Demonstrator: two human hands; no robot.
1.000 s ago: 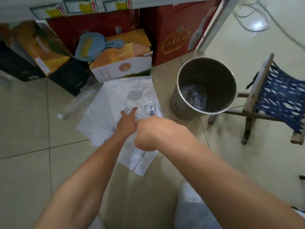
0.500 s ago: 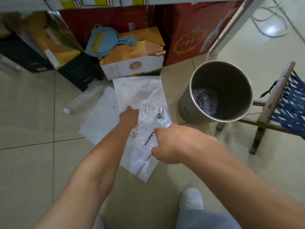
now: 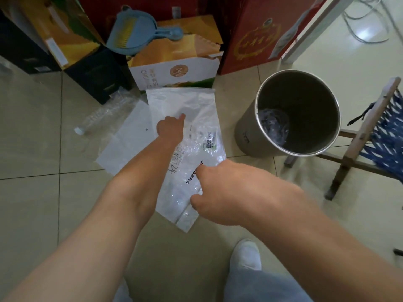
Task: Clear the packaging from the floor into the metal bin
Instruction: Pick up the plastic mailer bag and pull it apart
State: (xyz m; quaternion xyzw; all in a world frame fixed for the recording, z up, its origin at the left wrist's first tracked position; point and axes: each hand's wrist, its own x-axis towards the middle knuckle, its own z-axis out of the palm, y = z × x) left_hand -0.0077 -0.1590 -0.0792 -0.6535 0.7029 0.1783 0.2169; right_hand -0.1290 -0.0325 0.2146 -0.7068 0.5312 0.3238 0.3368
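Beige floor tiles [image 3: 32, 131] carry clear printed plastic bags [image 3: 192, 118], an empty bottle [image 3: 102, 114] and cartons [image 3: 174, 59]. Left hand [image 3: 171, 128] rests curled on the bags; right hand [image 3: 237, 192] hovers, loosely curled; neither grip is clear. Metal bin [image 3: 298, 112], just right, holds crumpled plastic.

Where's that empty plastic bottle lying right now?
The clear plastic bottle lies on the floor at the left, between the black box and the white plastic bags.
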